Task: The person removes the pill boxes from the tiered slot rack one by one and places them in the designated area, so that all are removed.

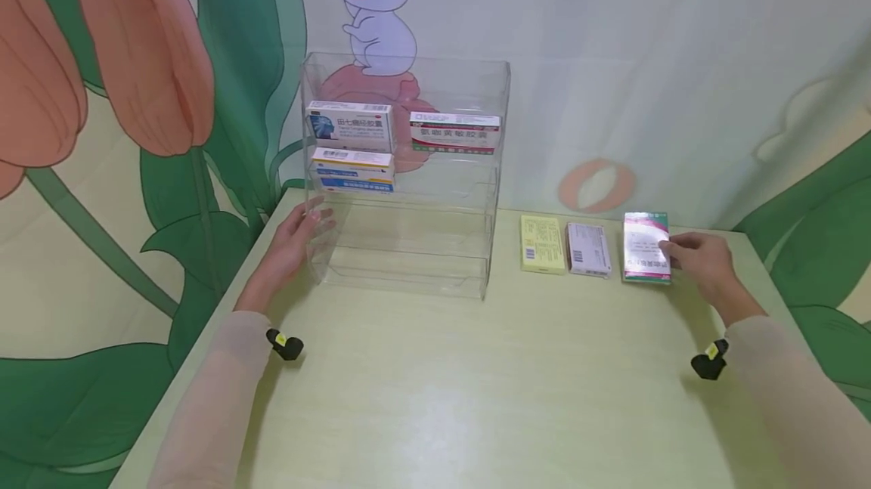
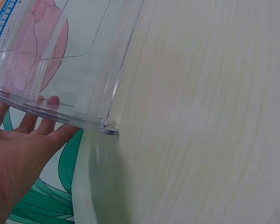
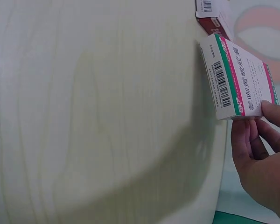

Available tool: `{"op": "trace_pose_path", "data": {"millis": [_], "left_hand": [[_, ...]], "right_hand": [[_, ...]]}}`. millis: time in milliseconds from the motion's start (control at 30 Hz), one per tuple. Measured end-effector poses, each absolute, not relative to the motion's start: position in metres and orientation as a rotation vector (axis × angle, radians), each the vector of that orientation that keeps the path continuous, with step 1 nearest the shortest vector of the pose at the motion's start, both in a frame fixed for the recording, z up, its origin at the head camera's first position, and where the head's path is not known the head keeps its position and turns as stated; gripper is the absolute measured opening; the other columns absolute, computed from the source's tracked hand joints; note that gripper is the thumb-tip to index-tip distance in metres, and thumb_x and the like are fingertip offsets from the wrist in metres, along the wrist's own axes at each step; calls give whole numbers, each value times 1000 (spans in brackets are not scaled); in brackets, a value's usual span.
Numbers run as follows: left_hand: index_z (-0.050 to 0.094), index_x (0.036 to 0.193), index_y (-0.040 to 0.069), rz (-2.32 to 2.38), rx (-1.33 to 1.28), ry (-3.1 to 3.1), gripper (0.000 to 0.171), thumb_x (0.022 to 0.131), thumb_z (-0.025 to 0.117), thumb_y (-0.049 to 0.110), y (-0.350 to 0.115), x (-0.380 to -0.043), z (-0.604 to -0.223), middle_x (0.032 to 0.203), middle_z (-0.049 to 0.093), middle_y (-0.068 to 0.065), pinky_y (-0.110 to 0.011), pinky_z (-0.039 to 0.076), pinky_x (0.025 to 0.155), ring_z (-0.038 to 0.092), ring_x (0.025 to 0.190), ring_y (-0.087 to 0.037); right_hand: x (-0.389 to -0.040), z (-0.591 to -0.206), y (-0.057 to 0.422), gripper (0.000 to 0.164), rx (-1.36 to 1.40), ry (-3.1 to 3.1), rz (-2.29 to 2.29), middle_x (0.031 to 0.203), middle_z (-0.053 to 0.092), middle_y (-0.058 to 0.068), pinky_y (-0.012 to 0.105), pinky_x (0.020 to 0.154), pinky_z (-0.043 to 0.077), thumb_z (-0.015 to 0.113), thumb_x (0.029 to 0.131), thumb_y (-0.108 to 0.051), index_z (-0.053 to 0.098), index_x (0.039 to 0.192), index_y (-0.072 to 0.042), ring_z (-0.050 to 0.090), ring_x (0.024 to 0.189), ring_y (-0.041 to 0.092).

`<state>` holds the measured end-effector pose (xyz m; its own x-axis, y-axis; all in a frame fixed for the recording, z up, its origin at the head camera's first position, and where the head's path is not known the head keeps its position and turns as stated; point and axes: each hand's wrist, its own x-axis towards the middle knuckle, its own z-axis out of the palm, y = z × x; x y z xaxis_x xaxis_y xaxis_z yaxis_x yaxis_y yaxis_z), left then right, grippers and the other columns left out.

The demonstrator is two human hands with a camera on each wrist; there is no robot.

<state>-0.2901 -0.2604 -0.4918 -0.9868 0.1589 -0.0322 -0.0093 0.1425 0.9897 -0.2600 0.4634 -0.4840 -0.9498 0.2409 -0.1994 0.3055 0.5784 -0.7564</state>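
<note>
My right hand [image 1: 702, 258] pinches a white medicine box with green and magenta bands [image 1: 646, 247] by its right side, thumb on its face. The right wrist view shows that medicine box [image 3: 242, 74] tilted, its barcode edge toward the camera, fingers beneath. At the left, my left hand [image 1: 294, 236] rests its extended fingers against the side of a clear acrylic display rack [image 1: 408, 281]. In the left wrist view the fingertips show through the clear side panel, near the rack's lower corner [image 2: 109, 130].
A yellow box [image 1: 542, 245] and a white-grey box [image 1: 588, 249] lie on the table [image 1: 435, 398] right of the rack. On the rack's shelves stand a blue-and-white box [image 1: 350, 126], a yellow-blue-white box [image 1: 354, 171] and a red-green-white box [image 1: 454, 134]. A printed curtain [image 1: 612, 58] hangs behind.
</note>
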Motion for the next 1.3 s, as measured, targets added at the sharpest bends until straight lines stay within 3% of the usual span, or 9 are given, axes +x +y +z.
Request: {"op": "trace_pose_path", "data": {"millis": [233, 367, 533, 800, 1033, 1300], "left_hand": [[28, 168, 31, 1978, 151, 2284, 65, 110, 44, 57, -259, -291, -492, 168, 40, -7, -59, 37, 121, 41, 153, -30], [29, 167, 32, 1985, 147, 2281, 64, 110, 44, 56, -260, -290, -492, 168, 40, -8, -60, 36, 121, 40, 153, -31], [28, 167, 35, 1962, 131, 2280, 61, 111, 43, 55, -260, -291, -493, 168, 39, -5, -61, 33, 122, 38, 154, -30], [28, 167, 37, 1920, 106, 2313, 61, 111, 42, 57, -261, -290, -492, 169, 39, -2, -64, 30, 122, 36, 156, -29], [25, 169, 34, 1910, 93, 2322, 65, 110, 41, 59, -262, -291, -493, 169, 39, -3, -63, 31, 122, 35, 156, -30], [22, 169, 35, 1901, 74, 2307, 64, 112, 39, 57, -262, -293, -495, 170, 36, -2, -63, 29, 123, 33, 157, -28]], "right_hand": [[-262, -495, 464, 73, 572, 2704, -1344, 153, 49, 29, 45, 108, 51, 55, 108, -51, 46, 155, 4, 57, 132, 40], [-266, -502, 465, 75, 626, 2683, -1364, 154, 49, 28, 34, 97, 53, 56, 107, -54, 47, 155, 2, 55, 130, 36], [-267, -508, 467, 76, 680, 2658, -1367, 156, 47, 28, 29, 90, 50, 56, 107, -54, 46, 157, 2, 52, 129, 35], [-270, -514, 463, 80, 674, 2623, -1412, 155, 48, 25, 13, 72, 50, 61, 104, -56, 45, 158, 1, 57, 121, 29], [-268, -516, 456, 71, 633, 2694, -1308, 154, 48, 28, 19, 79, 48, 60, 107, -45, 44, 158, 2, 54, 126, 36], [-267, -514, 447, 58, 675, 2784, -1201, 145, 53, 30, 21, 76, 48, 60, 109, -33, 49, 151, 5, 56, 119, 39]]}}
